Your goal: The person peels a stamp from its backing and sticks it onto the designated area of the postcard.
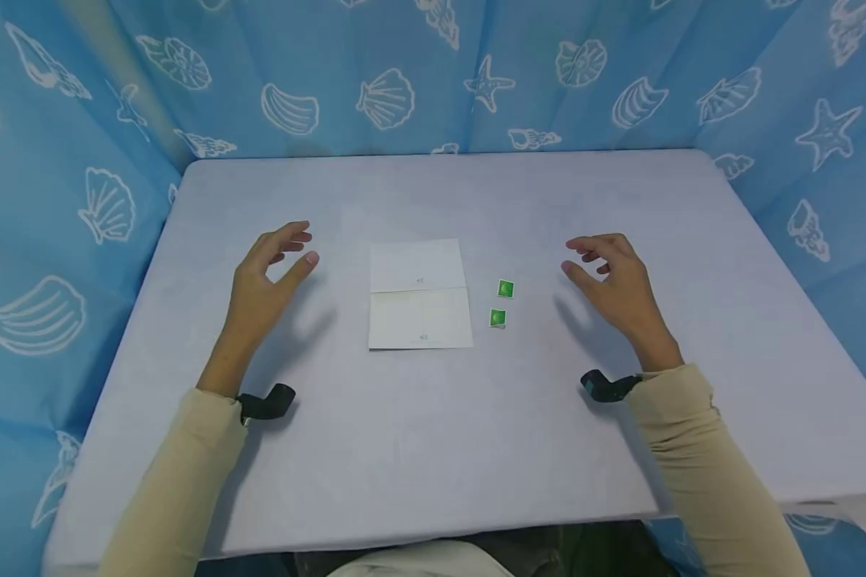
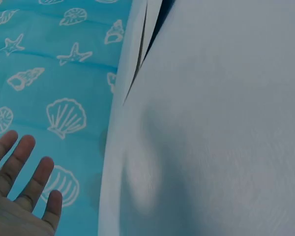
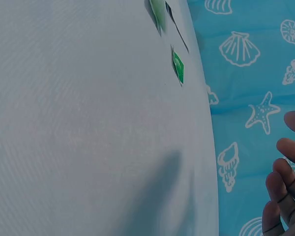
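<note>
White creased paper sheet (image 1: 418, 308) and two small green, white-edged squares (image 1: 506, 288) lie between your left hand (image 1: 261, 276) and right hand (image 1: 616, 287), both relaxed, part-spread, holding nothing.

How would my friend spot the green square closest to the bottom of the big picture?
Find the white table in the head view, then the white paper near its middle. Just right of it lies the near green square. It sits lower and slightly closer to the paper than its twin, the far green square.
</note>
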A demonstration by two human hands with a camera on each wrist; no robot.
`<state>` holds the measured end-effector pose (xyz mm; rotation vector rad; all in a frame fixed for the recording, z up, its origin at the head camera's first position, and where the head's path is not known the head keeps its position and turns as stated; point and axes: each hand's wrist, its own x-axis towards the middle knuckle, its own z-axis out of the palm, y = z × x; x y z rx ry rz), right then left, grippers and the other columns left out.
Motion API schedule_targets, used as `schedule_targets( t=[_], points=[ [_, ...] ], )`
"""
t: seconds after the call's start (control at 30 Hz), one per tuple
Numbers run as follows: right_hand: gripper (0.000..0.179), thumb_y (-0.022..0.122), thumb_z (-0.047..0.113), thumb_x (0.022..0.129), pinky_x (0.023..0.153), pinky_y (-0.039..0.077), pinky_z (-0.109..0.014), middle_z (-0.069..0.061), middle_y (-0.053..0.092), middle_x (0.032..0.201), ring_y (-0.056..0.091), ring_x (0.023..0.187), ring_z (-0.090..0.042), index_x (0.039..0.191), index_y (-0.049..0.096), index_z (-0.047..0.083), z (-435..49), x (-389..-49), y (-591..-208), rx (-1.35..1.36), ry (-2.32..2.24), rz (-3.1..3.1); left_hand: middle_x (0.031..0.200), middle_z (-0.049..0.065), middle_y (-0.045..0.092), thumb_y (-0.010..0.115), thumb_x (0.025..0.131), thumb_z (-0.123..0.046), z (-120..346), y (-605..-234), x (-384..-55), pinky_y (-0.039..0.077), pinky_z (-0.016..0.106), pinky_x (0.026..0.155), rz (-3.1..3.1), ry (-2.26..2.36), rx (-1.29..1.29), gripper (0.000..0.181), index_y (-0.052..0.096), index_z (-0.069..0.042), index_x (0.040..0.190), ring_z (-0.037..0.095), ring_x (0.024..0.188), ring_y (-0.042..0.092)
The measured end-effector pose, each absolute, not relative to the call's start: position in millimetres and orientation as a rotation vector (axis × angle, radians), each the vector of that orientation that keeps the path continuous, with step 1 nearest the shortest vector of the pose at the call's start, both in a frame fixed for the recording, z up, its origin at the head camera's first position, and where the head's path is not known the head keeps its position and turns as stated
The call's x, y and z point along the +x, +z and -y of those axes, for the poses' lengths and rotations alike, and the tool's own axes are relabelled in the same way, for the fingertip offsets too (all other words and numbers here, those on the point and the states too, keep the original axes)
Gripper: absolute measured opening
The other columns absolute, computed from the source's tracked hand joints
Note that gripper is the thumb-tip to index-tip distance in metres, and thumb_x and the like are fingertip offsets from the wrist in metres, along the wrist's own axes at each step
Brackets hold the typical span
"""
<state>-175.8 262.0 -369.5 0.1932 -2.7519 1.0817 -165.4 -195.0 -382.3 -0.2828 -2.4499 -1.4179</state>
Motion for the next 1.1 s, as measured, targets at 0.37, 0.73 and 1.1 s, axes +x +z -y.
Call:
schedule_targets(
  t=[0.37,0.73,1.1],
  points=[
    [0.033,0.068,0.022,0.096,0.090,0.041,-0.042,-0.010,0.053,0.121,0.051,0.110,-0.025,0.126,0.066,0.008,-252.7,-167.0,-369.6,0.208,1.118,2.747,0.129,0.017,0.058,0.065,0.098,-0.017,171.8,-353.8,-147.0,0.036,0.049,0.107,2.364,-1.634,-0.309,0.043,0.057,-0.005,0.138,0.032,0.121,0.052],
    [0.030,0.071,0.021,0.095,0.090,0.041,-0.043,-0.007,0.056,0.118,0.052,0.107,-0.022,0.121,0.068,0.005,-245.8,-161.5,-378.6,0.267,1.200,2.734,0.127,0.016,0.060,0.062,0.100,-0.023,163.7,-358.5,-142.4,0.037,0.036,0.100,2.337,-1.808,-0.317,0.040,0.059,-0.005,0.136,0.017,0.115,0.054],
    [0.030,0.069,0.024,0.096,0.089,0.043,-0.038,-0.005,0.057,0.118,0.053,0.105,-0.017,0.121,0.069,0.007,-247.6,-157.7,-397.4,0.239,1.291,2.698,0.122,0.009,0.063,0.066,0.099,-0.028,165.3,-389.4,-149.1,0.042,0.030,0.098,2.274,-1.913,-0.239,0.040,0.062,-0.013,0.135,0.018,0.117,0.057]
  ],
)
